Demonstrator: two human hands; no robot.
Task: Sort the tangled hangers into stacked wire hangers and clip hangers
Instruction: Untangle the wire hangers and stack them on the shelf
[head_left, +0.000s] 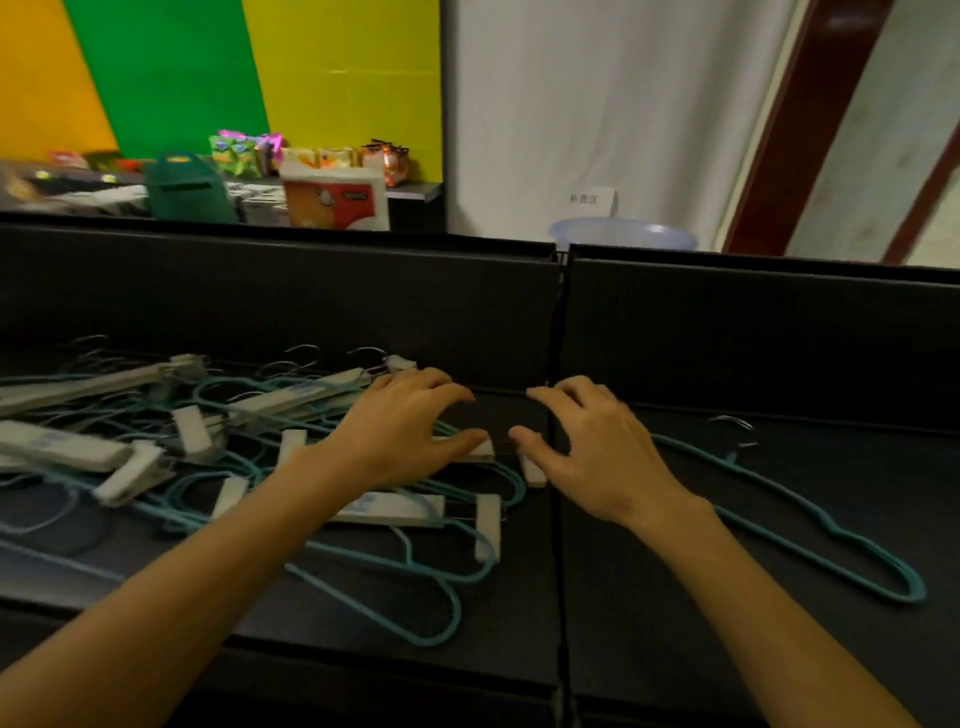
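Your left hand (400, 426) hovers palm down over the right end of the tangled pile (218, 447), its fingers (447, 395) spread and loosely curled, pinching nothing that shows. Your right hand (597, 447) hangs just beside it, palm down too, fingers apart, the thumb close to a white clip (534, 472) lying near the seam between the two black table (753, 649) sections; whether it touches the clip you cannot tell.

The pile of teal wire hangers and white clip hangers covers the left section, from its left edge nearly to the seam, the metal hooks pointing toward the far wall of the table. One clip hanger (410, 509) lies flat under your left wrist, toward the near edge, with wire loops crossing it.

On the right section a small stack of wire hangers (831, 535) lies by itself, running from the seam out toward the right edge, their hooks at the far side.
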